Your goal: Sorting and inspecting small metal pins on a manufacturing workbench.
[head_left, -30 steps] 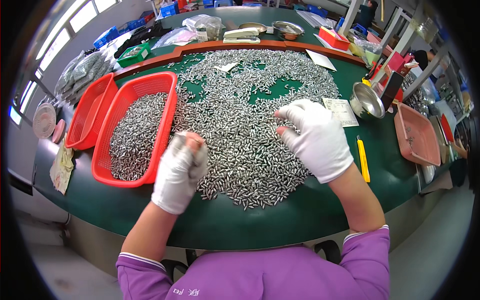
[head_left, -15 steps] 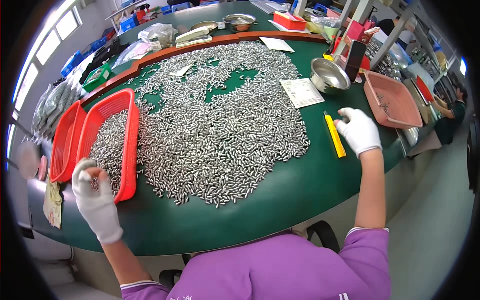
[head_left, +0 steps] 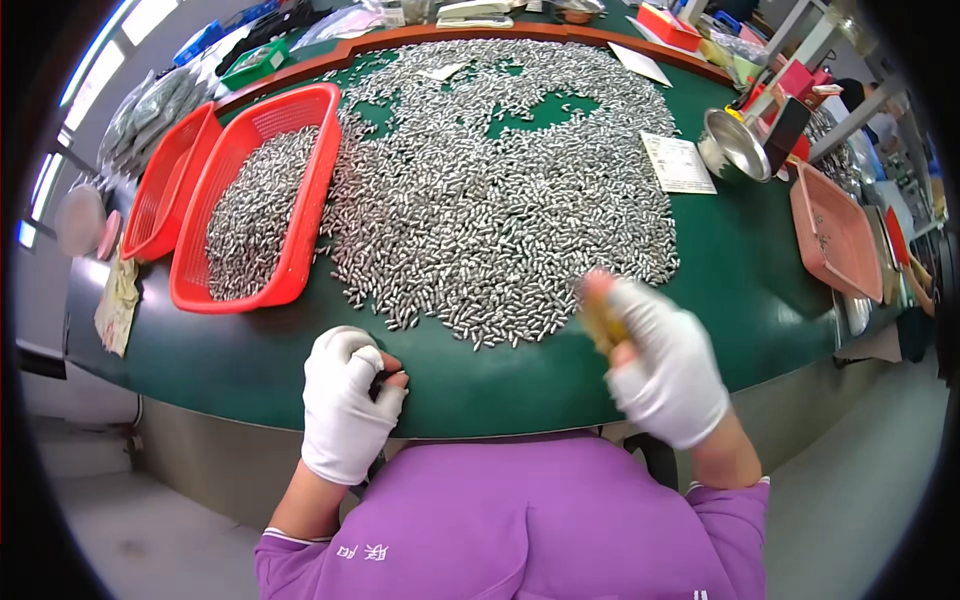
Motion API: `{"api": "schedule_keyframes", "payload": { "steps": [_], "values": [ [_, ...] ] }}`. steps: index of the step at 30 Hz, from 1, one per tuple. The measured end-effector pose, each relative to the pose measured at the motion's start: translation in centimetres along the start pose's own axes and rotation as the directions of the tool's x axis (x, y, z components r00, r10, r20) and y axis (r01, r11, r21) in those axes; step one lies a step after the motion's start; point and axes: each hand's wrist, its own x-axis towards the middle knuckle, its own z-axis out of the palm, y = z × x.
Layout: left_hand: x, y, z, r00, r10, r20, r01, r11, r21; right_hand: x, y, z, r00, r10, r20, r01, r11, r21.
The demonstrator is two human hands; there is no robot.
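My right hand [head_left: 672, 380], in a white glove with bare fingertips, grips a yellow utility knife [head_left: 603, 328] above the lower right edge of the metal pieces; both are smeared by motion. Near the table's front edge, my left hand [head_left: 345, 405], gloved the same way, has its thumb and fingers pinched together. Something dark shows between them, too small to name. A wide layer of small silvery metal pieces [head_left: 510, 215] covers the middle of the green table [head_left: 480, 385]. To its left a red plastic basket [head_left: 316, 220] holds more such pieces.
A second red basket [head_left: 150, 225] leans beside the first, with a crumpled cloth [head_left: 117, 305] below it. On the right are a printed paper [head_left: 682, 170], a metal bowl [head_left: 735, 150] and a pink basket [head_left: 835, 255]. A wooden ledge [head_left: 400, 38] borders the table's back.
My right hand has picked the utility knife up off the table and brought it left. My left hand has moved from the red basket to the right, near the front edge. The view has shifted.
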Motion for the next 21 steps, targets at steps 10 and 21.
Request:
{"api": "schedule_keyframes", "payload": {
  "steps": [10, 21],
  "values": [
    [-0.4, 0.0, -0.3, 0.999, -0.011, 0.038, 0.011, 1.0, 0.011, 0.4, -0.2, 7.4, 0.863, -0.143, 0.485, 0.437, 0.694, -0.572],
    [-0.6, -0.4, 0.3, 0.999, -0.047, 0.001, 0.047, 0.999, -0.019, 1.2, -0.6, 9.3, 0.871, -0.063, 0.486, 0.34, 0.792, -0.506]
  ]
}}
